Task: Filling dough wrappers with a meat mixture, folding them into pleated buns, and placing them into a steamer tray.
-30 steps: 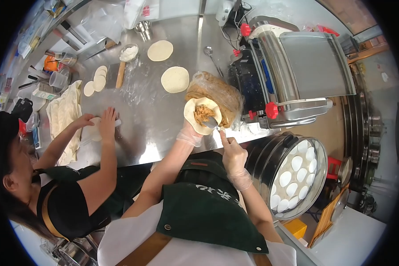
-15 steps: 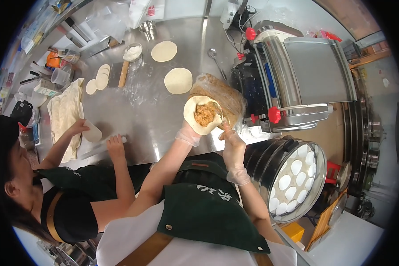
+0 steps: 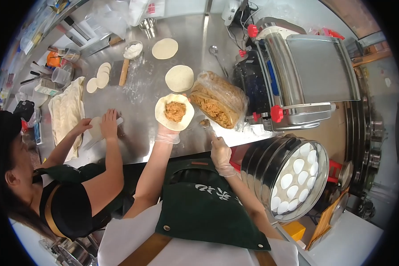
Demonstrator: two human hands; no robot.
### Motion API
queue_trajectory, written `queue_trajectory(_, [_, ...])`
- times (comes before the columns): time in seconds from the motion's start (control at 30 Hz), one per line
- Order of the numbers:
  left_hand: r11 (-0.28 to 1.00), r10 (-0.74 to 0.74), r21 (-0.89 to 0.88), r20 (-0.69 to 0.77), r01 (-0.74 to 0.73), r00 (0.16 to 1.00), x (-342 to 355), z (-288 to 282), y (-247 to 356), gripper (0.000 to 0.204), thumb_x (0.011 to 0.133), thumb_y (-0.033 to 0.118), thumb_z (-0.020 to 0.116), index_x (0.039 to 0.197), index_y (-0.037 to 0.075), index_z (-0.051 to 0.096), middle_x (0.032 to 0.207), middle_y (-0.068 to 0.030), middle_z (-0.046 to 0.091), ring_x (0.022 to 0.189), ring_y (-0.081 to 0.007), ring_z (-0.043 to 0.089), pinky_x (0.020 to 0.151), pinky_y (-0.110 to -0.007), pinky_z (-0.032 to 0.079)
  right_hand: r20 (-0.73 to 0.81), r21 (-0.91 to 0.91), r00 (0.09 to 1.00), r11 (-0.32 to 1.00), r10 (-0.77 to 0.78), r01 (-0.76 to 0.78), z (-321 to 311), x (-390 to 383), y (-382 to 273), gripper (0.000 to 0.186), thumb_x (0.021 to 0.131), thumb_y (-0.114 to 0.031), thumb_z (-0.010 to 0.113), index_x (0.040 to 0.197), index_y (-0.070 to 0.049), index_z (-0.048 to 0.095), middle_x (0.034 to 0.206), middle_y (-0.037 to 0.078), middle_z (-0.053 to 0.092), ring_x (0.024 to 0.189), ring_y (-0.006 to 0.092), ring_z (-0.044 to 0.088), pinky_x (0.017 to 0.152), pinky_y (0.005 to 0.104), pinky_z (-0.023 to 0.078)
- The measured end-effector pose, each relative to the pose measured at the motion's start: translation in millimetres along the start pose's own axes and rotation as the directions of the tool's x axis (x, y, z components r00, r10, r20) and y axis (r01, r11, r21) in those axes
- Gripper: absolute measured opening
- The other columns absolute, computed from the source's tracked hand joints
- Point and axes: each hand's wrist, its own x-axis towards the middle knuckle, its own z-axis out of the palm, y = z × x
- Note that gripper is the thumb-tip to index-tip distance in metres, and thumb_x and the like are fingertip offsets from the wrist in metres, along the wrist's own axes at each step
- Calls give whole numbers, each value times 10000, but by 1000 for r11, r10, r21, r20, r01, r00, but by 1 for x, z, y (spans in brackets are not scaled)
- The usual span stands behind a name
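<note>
A round dough wrapper (image 3: 163,116) rests on my gloved left hand (image 3: 167,134), whose fingers are mostly hidden beneath it. A mound of brown-orange minced filling (image 3: 175,111) sits in the wrapper's middle. My gloved right hand (image 3: 220,153) is closed round the handle of a spoon (image 3: 205,123), its small bowl smeared with filling and held apart from the wrapper. Just beyond the spoon, an opened clear plastic bag (image 3: 228,91) full of the same filling lies on the steel table. Two flat dough rounds (image 3: 179,78) (image 3: 165,48) lie farther back.
To the left, a co-worker's hands (image 3: 109,123) work on dough beside a long dough sheet (image 3: 67,113). Smaller rounds (image 3: 103,79), a flour bowl (image 3: 133,50) and a metal cup (image 3: 148,27) stand behind. At right are a dough-rolling machine (image 3: 292,71) and a steamer (image 3: 297,177) holding white pieces.
My left hand has carried the filled wrapper left, off the filling bag. My right hand has drawn the spoon away from the wrapper, toward me. The co-worker's nearer hand has shifted left and away.
</note>
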Motion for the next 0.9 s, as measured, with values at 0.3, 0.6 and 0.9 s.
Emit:
queue_trajectory(0.3, [1000, 12, -12, 8, -12, 1000, -23, -18, 14, 407, 963, 339, 475, 1236, 53, 574, 1270, -213, 575, 1161, -373, 562, 975, -469, 499, -155, 116, 985, 992, 77, -60, 5, 11, -10, 451, 837, 34, 536, 1284, -18, 566, 781, 139, 574, 676, 288, 600, 602, 375, 488])
queue_trajectory(0.6, [1000, 0, 8, -6, 0, 1000, -30, -6, 1, 377, 965, 308, 480, 1224, 52, 578, 1263, -206, 582, 1157, -366, 566, 970, -467, 505, 63, 416, 876, 785, 478, -459, 10, 49, -35, 449, 822, -10, 512, 1266, -12, 585, 729, 224, 630, 667, 269, 615, 665, 369, 484])
queue_trajectory(0.9, [993, -118, -33, -110, 115, 987, -33, 16, -24, 397, 963, 314, 475, 1215, 25, 576, 1237, -205, 596, 1127, -360, 586, 985, -472, 487, 94, 140, 923, 913, 374, -384, -53, 47, -31, 377, 810, -113, 686, 1159, -37, 565, 1034, 245, 640, 935, 426, 630, 757, 460, 511])
